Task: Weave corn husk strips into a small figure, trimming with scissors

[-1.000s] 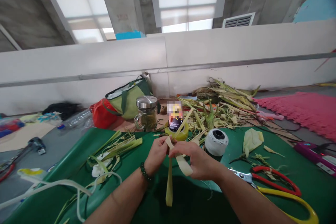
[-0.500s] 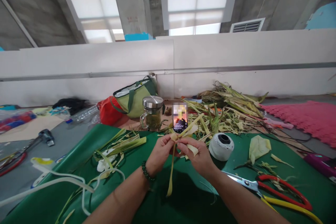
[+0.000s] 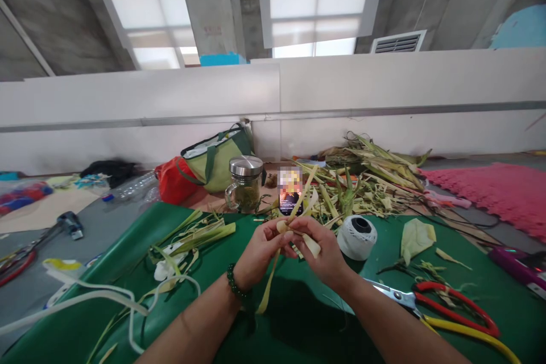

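Pale corn husk strips [image 3: 313, 246] are pinched between my two hands, folded or knotted at the middle. My left hand [image 3: 260, 253], with a dark green bead bracelet at the wrist, grips the folded part from the left. My right hand [image 3: 322, 247] closes on the same strips from the right. One long strip end [image 3: 265, 293] hangs below the fingers, and others stick up past a propped phone [image 3: 290, 192]. Just right of my right hand stands a spool of white thread [image 3: 357, 239]. The fingers hide part of the fold.
Scissors with red and yellow handles [image 3: 443, 307] lie by my right forearm on the green mat [image 3: 170, 318]. A glass mug with a metal lid [image 3: 244, 185] stands behind. Husk scraps [image 3: 375, 193] pile at the back right; white tubing [image 3: 98, 293] lies left.
Both hands have shifted slightly, with the fingers drawn closer around the fold. The hanging strip end has swung left, and the upper strips stand more upright. The whole view has moved a little.
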A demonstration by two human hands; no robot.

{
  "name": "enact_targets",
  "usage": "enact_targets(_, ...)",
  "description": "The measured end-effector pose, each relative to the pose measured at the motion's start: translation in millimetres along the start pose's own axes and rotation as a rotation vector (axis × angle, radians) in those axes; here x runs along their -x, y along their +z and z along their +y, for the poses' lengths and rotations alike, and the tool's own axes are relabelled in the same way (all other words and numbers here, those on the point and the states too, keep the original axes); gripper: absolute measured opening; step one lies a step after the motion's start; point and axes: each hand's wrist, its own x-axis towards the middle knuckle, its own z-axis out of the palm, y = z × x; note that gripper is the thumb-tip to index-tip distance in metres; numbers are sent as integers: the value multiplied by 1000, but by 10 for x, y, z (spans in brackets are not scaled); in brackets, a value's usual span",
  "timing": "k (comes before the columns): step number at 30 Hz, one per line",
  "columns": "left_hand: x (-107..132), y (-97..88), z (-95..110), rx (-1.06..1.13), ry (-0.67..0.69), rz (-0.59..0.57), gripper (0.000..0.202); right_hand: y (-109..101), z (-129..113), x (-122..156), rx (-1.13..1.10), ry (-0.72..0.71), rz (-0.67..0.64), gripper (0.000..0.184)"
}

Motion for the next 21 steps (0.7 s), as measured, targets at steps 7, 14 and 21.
enact_targets(7, -28, -8, -23, -16, -6, 164, 47, 16, -27, -14, 30, 41, 11, 8)
enact_targets(14, 0, 23, -34, 63, -63, 90, 47, 56, -33, -29, -101, 193, 90, 8)
enact_targets(21, -29, 2, -9, 83, -75, 241, 44, 57, 1, -11, -215, 288, 84, 10)
